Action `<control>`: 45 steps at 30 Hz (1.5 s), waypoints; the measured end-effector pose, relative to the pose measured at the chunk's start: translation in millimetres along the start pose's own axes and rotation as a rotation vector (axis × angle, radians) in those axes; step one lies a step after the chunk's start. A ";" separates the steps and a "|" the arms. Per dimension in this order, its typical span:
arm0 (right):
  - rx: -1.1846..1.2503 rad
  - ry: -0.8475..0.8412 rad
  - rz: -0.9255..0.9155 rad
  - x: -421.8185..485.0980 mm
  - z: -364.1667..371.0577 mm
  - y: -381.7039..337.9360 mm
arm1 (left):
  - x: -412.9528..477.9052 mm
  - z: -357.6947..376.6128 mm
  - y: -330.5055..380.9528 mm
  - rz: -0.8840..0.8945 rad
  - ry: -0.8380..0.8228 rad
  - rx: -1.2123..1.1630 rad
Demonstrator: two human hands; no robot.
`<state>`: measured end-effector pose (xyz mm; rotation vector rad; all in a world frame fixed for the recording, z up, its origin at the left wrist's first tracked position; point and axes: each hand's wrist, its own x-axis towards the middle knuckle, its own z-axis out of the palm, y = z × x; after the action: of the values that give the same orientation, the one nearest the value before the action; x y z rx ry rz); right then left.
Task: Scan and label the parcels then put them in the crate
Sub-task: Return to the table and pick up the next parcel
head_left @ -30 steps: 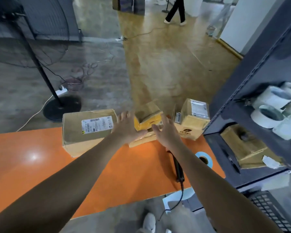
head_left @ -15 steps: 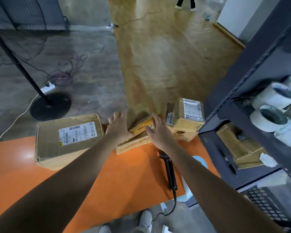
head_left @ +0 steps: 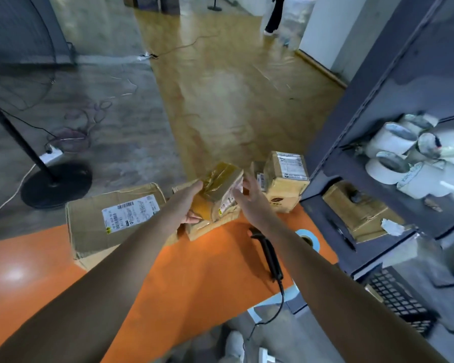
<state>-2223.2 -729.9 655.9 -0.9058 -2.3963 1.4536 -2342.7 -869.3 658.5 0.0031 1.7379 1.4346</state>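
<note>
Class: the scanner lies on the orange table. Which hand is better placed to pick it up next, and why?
Right. The right hand looks open beside the small parcel, and the scanner lies under that forearm. The left hand holds the parcel.

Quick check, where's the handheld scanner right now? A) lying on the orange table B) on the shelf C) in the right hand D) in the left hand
A: the black scanner lies on the orange table under the right forearm, while the left hand grips the small taped parcel and the right hand is open beside it.

Left hand gripping, right hand open
</note>
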 end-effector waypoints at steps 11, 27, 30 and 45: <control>0.434 -0.055 0.176 -16.9 -15.1 -2.5 | -22.3 8.0 0.8 -0.230 -0.110 -0.150; 0.322 -0.150 0.274 -27.9 -51.6 44.6 | -14.5 44.4 -26.6 0.094 -0.063 -0.001; 0.282 -0.179 0.279 -32.1 -58.0 53.7 | -12.6 47.7 -35.9 0.091 -0.030 0.024; 0.373 -0.161 0.414 -37.7 -38.5 101.5 | -6.4 95.8 -97.1 -0.027 -0.043 -0.072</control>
<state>-2135.1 -690.3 593.7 -1.2721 -2.0003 2.1053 -2233.4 -828.9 587.4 -0.0275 1.6448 1.4657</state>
